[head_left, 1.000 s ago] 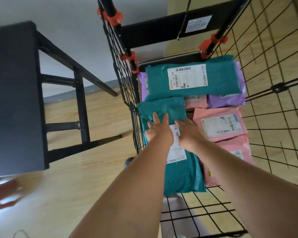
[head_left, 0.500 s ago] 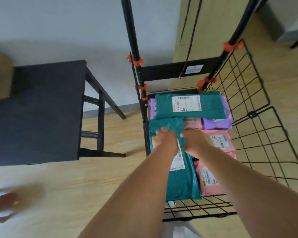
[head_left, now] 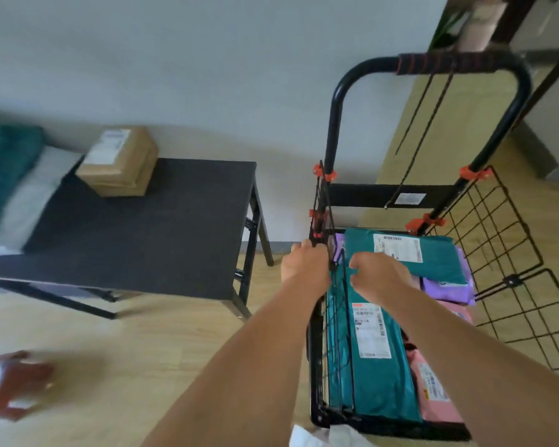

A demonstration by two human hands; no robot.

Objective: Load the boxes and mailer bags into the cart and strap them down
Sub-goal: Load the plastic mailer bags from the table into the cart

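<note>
The black wire cart stands on the floor at the right and holds teal, purple and pink mailer bags. A long teal mailer lies along its left side, and another teal mailer lies across the back. My left hand is at the top of the cart's left wire panel, its fingers curled at the edge. Just right of that panel, my right hand hovers over the mailers, fingers loosely curled and holding nothing. On the black table sits a cardboard box.
A blurred teal mailer and a white one lie at the table's left end. A black cord hangs from the cart handle. A blurred red object is on the wooden floor at bottom left.
Both hands have lifted off the long teal mailer. My left hand moved to the cart's left panel. The view pulled back, and the cart handle and the box now show.
</note>
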